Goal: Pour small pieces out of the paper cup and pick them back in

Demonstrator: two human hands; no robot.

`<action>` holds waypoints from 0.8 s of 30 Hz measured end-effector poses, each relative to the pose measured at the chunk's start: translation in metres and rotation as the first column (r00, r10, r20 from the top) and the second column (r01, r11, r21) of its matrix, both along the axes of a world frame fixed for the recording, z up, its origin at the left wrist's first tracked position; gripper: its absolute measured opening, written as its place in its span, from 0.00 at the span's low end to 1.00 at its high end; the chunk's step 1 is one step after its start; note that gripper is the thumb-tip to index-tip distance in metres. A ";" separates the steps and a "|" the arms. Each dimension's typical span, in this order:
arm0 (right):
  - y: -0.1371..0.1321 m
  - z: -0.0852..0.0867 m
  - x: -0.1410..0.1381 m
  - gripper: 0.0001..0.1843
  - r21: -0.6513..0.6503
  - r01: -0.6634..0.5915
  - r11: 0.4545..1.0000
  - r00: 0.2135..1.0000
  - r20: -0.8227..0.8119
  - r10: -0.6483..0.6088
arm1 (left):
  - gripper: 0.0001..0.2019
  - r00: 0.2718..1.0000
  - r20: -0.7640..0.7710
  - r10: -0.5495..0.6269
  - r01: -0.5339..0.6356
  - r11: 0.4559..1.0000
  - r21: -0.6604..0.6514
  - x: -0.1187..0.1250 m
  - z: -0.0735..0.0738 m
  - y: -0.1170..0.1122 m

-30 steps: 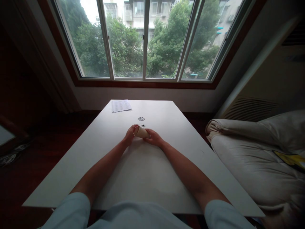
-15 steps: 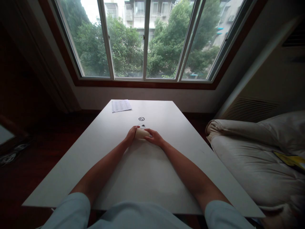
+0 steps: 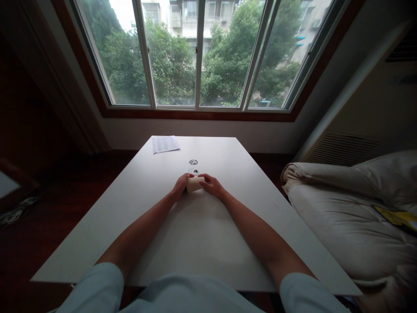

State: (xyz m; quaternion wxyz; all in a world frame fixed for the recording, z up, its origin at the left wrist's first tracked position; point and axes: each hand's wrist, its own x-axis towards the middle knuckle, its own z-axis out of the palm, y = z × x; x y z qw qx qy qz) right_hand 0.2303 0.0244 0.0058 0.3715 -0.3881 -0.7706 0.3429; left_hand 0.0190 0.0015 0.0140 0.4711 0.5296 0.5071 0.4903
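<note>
A pale beige cylinder (image 3: 194, 184), perhaps a paper cup or roll on its side, lies level between my two hands above the table's middle. My left hand (image 3: 182, 184) is closed around its left end, with the thumb side uppermost. At the other end, my right hand (image 3: 211, 185) grips it with fingers bent over the top. Both ends are partly hidden by my fingers, so I cannot tell its exact kind. Just beyond my hands lies a small round piece with a black mark (image 3: 195, 172). Farther off is a round black-and-white piece (image 3: 193, 162).
The white table (image 3: 195, 243) stretches toward the window (image 3: 198, 65). Printed paper sheets (image 3: 166, 144) lie at its far left corner. To the right is a couch or bedding with a beige cover (image 3: 345, 217). Cables (image 3: 19, 211) lie on the dark red floor at left.
The beige cylinder has turned and tilted slightly between my hands, its left end now lower. My left hand has shifted a little toward me; the fingers of my right hand have moved over the top.
</note>
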 end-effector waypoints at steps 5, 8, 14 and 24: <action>0.002 0.000 0.000 0.28 -0.022 -0.008 1.000 1.000 -0.012 0.008 | 0.25 0.998 0.055 -0.022 0.024 0.999 -0.027 0.005 0.006 -0.005; 0.003 -0.001 0.000 0.29 -0.034 -0.028 0.999 0.998 -0.053 0.026 | 0.27 0.992 0.117 -0.038 0.041 0.999 -0.028 0.005 0.006 -0.006; 0.003 -0.001 -0.001 0.28 -0.040 -0.025 0.999 0.994 -0.109 0.021 | 0.27 0.996 0.063 -0.068 0.068 0.998 0.006 0.004 0.005 -0.006; 0.000 0.003 -0.002 0.28 -0.009 0.063 0.998 0.991 -0.114 -0.063 | 0.24 0.987 -0.125 -0.098 0.115 0.983 0.140 0.003 0.005 -0.011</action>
